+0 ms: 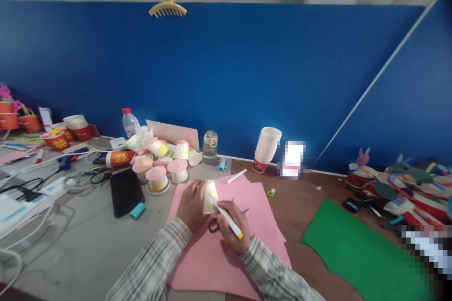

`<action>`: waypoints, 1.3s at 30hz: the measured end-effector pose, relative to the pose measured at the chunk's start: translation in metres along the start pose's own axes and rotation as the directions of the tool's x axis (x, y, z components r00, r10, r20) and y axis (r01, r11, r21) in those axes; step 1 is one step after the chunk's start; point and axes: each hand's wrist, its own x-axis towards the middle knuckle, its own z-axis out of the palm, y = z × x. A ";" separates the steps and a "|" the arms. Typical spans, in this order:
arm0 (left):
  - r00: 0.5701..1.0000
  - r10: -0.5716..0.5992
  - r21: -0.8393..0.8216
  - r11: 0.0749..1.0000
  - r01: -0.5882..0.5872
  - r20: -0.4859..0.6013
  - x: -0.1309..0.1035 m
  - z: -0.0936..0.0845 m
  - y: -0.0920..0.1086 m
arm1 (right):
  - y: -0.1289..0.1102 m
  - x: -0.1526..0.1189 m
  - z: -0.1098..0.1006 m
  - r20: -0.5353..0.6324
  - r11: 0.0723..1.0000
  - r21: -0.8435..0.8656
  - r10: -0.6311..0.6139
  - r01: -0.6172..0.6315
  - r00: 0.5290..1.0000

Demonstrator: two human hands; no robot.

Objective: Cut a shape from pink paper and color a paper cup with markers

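My left hand (193, 204) is wrapped around the side of a small paper cup (209, 201) with yellow patches on its pale wall. In my right hand (237, 228) is a white marker (229, 219) with a yellow end, its tip against or very close to the cup. Under both hands lie sheets of pink paper (261, 244). A pair of scissors (213, 225) with dark handles rests on the paper, partly hidden by my right hand. Another white marker (236, 176) lies at the paper's far edge.
Decorated cups with pink tops (156, 176) crowd the back left, near a glass jar (210, 148). A stack of paper cups (267, 148) leans at the back. Left are a black phone (126, 193) and cables; right, green paper (363, 249) and red cup crafts (429, 204).
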 end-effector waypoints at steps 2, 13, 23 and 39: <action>1.000 0.002 -0.001 1.000 -0.002 -0.002 0.000 0.000 0.000 | 0.002 -0.001 0.000 0.025 1.000 -0.021 0.000 0.001 1.000; 0.998 -0.060 -0.056 0.997 0.059 -0.014 0.003 -0.002 -0.003 | -0.002 0.001 -0.001 0.058 0.997 -0.076 -0.004 0.008 0.998; 0.990 -0.102 -0.074 0.993 0.095 -0.094 0.008 -0.005 -0.013 | 0.000 0.000 -0.002 0.063 0.997 -0.070 0.043 -0.038 0.997; 0.989 -0.107 -0.137 0.986 0.093 -0.098 0.008 -0.008 -0.009 | -0.003 0.003 -0.003 -0.051 0.995 0.034 0.095 -0.094 0.994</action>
